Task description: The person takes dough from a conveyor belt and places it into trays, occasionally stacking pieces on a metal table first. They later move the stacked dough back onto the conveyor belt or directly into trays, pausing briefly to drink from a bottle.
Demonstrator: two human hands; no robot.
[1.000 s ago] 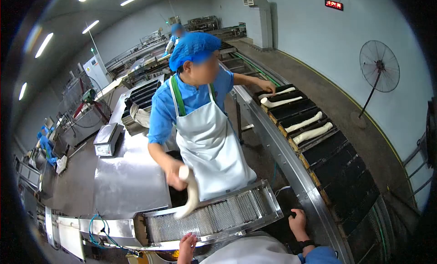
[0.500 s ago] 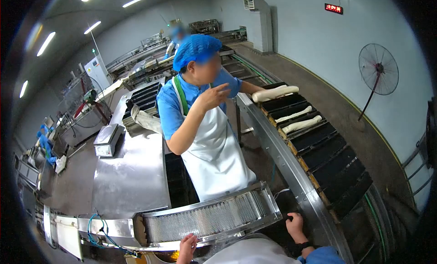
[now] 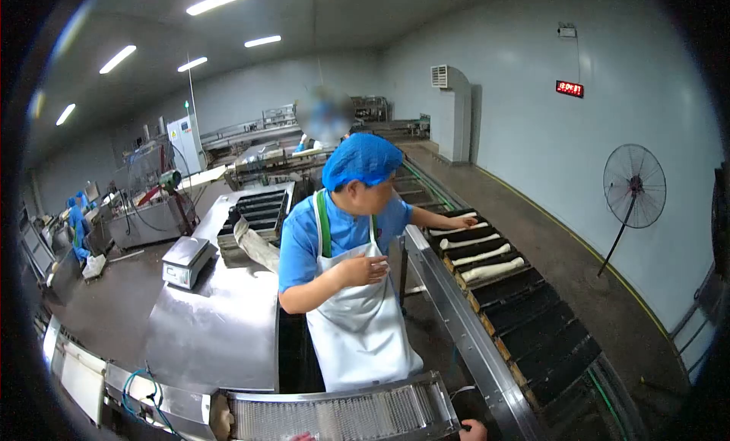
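Observation:
Only a sliver of my left hand [image 3: 303, 437] shows at the bottom edge, by the near side of the mesh conveyor [image 3: 334, 417]. My right hand [image 3: 473, 431] is partly in view beside the conveyor's right end. The fingers of both are cut off or too unclear to read. Beyond the conveyor stands a co-worker [image 3: 353, 213] in a blue cap and white apron, one hand at the far black pans and the other raised before the chest. Long pale dough strips [image 3: 493, 270] lie in several black pans [image 3: 532, 319] on the right-hand line.
A steel table [image 3: 220, 327] at left bears a scale [image 3: 187, 260], stacked pans [image 3: 258, 210] and a pale cloth [image 3: 255, 245]. A steel rail [image 3: 464, 319] runs beside the pans. A standing fan [image 3: 635, 185] is at right. Other people are in the background.
The view has tilted up, so my hands sit lower and mostly out of frame. The co-worker's raised hand has come down, and the thick dough at the far pans now shows as separate strips.

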